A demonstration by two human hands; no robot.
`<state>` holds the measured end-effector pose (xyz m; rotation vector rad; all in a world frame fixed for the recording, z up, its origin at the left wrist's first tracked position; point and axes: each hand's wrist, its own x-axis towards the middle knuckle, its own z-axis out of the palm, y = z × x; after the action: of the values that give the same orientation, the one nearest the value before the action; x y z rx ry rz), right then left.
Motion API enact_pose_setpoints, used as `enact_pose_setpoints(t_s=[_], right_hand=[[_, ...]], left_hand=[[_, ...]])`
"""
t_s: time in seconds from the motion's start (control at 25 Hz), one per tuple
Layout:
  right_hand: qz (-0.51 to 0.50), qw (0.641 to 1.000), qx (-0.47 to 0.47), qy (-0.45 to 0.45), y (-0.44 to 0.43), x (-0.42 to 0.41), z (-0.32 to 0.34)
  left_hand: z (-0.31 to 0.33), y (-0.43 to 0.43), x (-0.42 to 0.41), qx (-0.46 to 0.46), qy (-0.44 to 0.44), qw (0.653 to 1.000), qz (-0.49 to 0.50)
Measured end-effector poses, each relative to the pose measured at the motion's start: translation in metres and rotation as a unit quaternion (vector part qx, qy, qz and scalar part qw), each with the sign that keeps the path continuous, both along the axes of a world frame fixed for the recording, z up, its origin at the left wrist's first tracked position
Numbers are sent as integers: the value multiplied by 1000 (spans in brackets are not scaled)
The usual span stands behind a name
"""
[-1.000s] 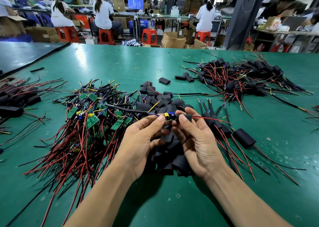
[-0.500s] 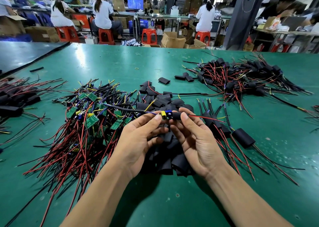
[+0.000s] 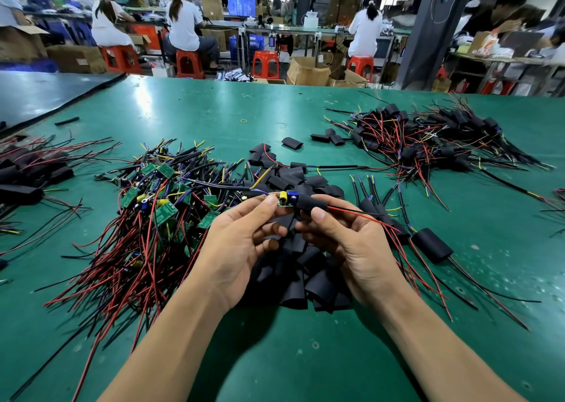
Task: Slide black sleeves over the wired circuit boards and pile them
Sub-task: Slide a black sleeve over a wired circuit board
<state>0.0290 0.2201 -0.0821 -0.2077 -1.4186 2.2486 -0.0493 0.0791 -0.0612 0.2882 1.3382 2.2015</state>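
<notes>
My left hand (image 3: 241,239) pinches a small green circuit board (image 3: 286,200) with a yellow and a blue part on it. My right hand (image 3: 348,242) grips a black sleeve (image 3: 308,202) that covers the board's right end; red and black wires run out of the sleeve to the right. Both hands hover above a heap of loose black sleeves (image 3: 302,267). A pile of bare wired boards (image 3: 159,199) lies to the left. Sleeved boards lie in a pile at the back right (image 3: 428,138) and a few just right of my hands (image 3: 431,245).
The green table (image 3: 214,111) stretches ahead, with a dark mat (image 3: 36,92) at the far left and more sleeved pieces (image 3: 27,172) along the left edge. Beyond the table's far edge, people sit on red stools among cardboard boxes.
Both hands rose a little with the board, and the black sleeve has slid further left over the board's right end.
</notes>
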Motion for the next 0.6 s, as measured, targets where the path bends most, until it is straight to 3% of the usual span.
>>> enact_pose_setpoints(t_s=[0.32, 0.6], right_hand=[[-39, 999, 36, 3, 0, -1, -2], [-80, 989, 125, 12, 4, 0, -5]], left_hand=[[-3, 0, 1, -15, 42, 999, -3], [-4, 0, 2, -45, 83, 996, 3]])
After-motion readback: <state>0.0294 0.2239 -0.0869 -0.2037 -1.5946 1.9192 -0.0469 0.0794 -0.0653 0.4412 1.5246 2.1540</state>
